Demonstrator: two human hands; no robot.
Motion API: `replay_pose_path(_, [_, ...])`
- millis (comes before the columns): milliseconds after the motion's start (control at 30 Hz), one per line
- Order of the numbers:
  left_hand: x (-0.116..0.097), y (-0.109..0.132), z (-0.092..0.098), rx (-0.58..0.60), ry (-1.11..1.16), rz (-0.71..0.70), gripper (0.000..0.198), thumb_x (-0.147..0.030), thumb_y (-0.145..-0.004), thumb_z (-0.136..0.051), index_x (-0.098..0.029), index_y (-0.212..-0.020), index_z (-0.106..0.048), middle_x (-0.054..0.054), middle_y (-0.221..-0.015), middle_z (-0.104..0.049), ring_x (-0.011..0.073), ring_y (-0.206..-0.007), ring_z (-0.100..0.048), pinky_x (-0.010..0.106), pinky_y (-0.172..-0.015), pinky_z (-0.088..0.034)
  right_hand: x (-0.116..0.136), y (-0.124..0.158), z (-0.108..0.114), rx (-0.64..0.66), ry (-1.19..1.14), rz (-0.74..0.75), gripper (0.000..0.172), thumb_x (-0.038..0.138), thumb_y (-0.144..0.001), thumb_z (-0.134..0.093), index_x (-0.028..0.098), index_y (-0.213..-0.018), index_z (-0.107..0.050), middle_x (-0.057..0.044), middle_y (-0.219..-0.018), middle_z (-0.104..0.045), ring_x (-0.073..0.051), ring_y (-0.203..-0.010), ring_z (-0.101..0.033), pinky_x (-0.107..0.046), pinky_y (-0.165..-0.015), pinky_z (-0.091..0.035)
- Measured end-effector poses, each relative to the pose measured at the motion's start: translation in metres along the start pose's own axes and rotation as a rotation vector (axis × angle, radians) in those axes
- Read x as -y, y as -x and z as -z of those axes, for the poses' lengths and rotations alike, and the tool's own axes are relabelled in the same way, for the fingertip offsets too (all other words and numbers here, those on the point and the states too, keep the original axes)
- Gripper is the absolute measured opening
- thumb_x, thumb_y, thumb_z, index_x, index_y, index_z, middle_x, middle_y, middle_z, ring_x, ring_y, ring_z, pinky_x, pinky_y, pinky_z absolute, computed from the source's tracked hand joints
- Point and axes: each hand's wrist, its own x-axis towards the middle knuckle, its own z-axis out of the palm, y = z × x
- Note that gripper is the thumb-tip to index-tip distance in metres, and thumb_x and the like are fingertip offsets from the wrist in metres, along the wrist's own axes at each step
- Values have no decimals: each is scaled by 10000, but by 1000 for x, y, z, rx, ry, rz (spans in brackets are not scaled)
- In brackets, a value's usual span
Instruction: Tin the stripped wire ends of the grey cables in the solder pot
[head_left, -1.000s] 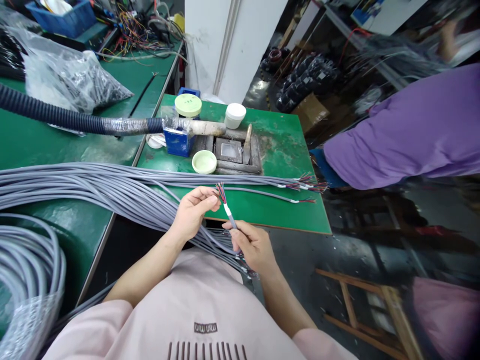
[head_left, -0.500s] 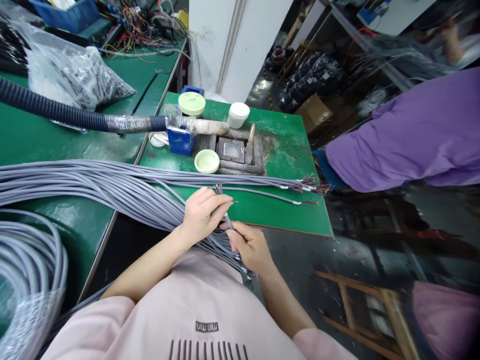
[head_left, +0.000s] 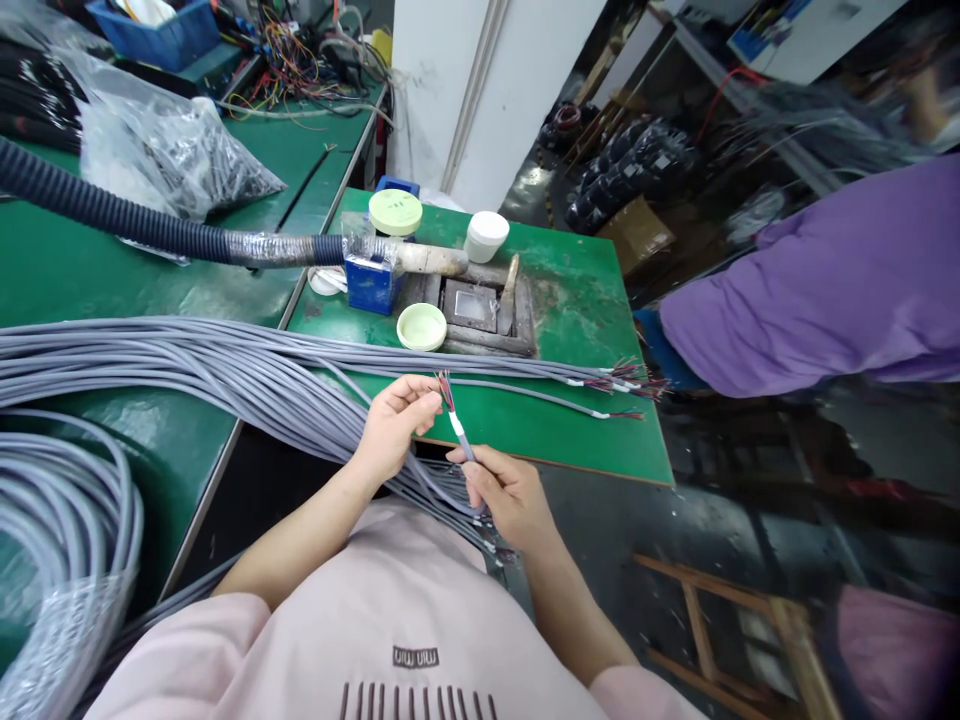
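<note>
A grey multi-core cable (head_left: 467, 448) is pinched between the thumb and fingers of my right hand (head_left: 510, 495), its stripped end pointing up and away from me. White wrap (head_left: 457, 424) rings the cable where the jacket ends, and thin coloured wires (head_left: 448, 390) fan out above it. My left hand (head_left: 394, 425) is closed, with thumb and forefinger pressed together on the left side of these wires; the exact strands between the fingertips are too small to make out. Behind my hands, a large bundle of similar grey cables (head_left: 225, 355) stretches across the bench, with stripped ends at the right.
On the green bench (head_left: 574, 300) a small solder pot (head_left: 474, 304) is sunk in a frame, with a scraper (head_left: 508, 295) on it. Around it are a pale green dish (head_left: 421, 327), a white jar (head_left: 486, 237) and a ribbed hose (head_left: 285, 249). A person in purple (head_left: 817, 290) is at right.
My left hand has shifted slightly left and down, uncovering the white wrap and the fanned wires. My right hand keeps hold of the cable. The whole view has shifted slightly.
</note>
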Motion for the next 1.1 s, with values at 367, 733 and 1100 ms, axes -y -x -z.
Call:
replay_pose_path(367, [1, 1, -7, -67, 144, 117, 294, -303, -579, -816, -143, -690, -596, -16, -575, -642, 45, -464, -513, 146, -443, -347, -5, -6, 7, -27, -33, -2, 298, 322, -903, -501, 180, -1117, -652, 9, -639, -605, -120, -596, -551, -257, -595, -439])
replay_pose_path(733, [17, 5, -11, -39, 113, 142, 234, -272, -600, -786, -148, -664, -598, -50, -560, -601, 45, -462, -479, 183, -501, -369, 15, -52, 4, -72, 185, 33, 198, 319, -794, -633, 194, -910, -735, 7, -723, -667, -123, -615, -545, -230, -565, -425])
replay_pose_path(1100, [16, -1, -24, -44, 119, 64, 219, -281, -597, -791, -140, -645, -630, 3, -573, -650, 83, -537, -536, 211, -560, -364, 5, -63, 21, -208, 120, 400, 124, 213, -828, -630, 227, -757, -731, 1, -705, -682, -133, -625, -628, -226, -597, -510])
